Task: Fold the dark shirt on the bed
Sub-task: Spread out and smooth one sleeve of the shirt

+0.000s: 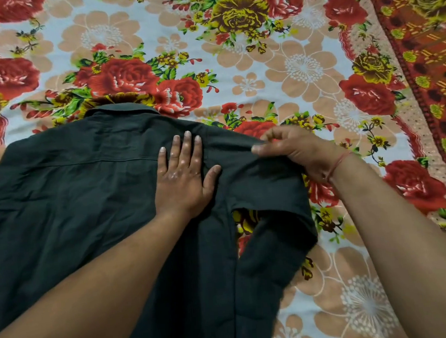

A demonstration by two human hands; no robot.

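Dark shirt [90,195] lies back-up on the bed [275,66], collar at 12 o'clock. Left hand [183,176] pressed flat on it, fingers spread, near the shoulder. Right hand [299,150], at 3 o'clock from the left, pinches the sleeve's shoulder edge; red thread [336,164] at wrist.

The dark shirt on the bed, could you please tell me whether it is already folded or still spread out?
Mostly spread: the dark collared fabric shirt lies flat, back up, under the left hand; only its right sleeve is lifted, pinched by the right hand.
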